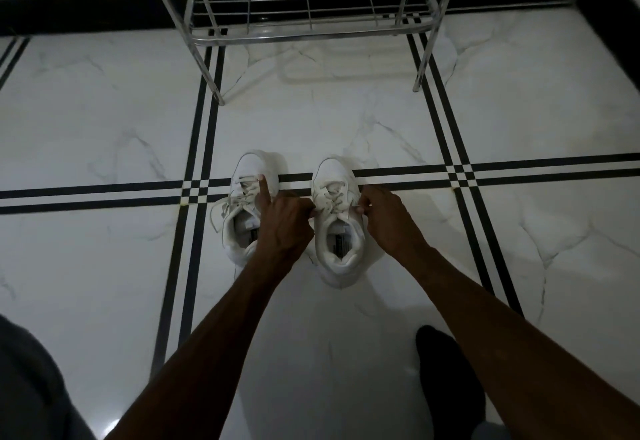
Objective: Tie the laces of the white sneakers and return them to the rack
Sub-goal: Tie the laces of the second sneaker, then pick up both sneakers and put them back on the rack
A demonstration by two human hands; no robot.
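Two white sneakers stand side by side on the floor, toes pointing away from me. The left sneaker [250,176] has loose laces spilling over its left side. On the right sneaker [337,232] the laces [332,197] are pulled out sideways. My left hand [282,220] pinches the lace end at that shoe's left edge, index finger sticking up over the left sneaker. My right hand [384,213] pinches the lace end at its right edge. The metal shoe rack [311,29] stands beyond the shoes with its lowest wire shelf bare.
The floor is glossy white marble tile [104,121] with black double stripes. A black skirting band [86,14] runs along the far wall. My dark-socked foot [446,377] rests at the lower right and grey clothing [31,387] at the lower left.
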